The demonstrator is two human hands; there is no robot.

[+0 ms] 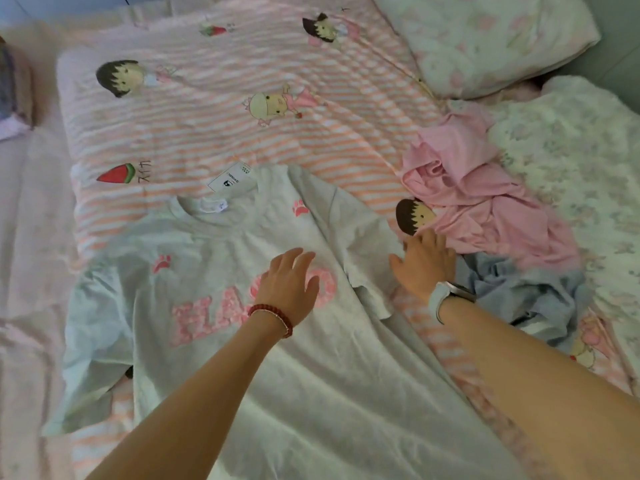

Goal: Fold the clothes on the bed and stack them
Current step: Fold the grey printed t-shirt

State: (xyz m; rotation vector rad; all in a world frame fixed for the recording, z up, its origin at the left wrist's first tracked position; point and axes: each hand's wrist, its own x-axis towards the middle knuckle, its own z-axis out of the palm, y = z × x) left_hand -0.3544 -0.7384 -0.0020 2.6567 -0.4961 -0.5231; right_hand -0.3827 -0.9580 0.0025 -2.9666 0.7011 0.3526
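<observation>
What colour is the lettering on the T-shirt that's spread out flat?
Pink lettering on a pale mint T-shirt, head view.

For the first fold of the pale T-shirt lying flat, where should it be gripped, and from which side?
Probably pinch the T-shirt at its right sleeve hem, coming from the right. That edge lies free on the striped sheet beside the right hand, so it could swing over the chest.

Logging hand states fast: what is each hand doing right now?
Left hand: open, fingers straight over the grey T-shirt, holding nothing.
Right hand: open, flat by the T-shirt's sleeve, holding nothing.
</observation>
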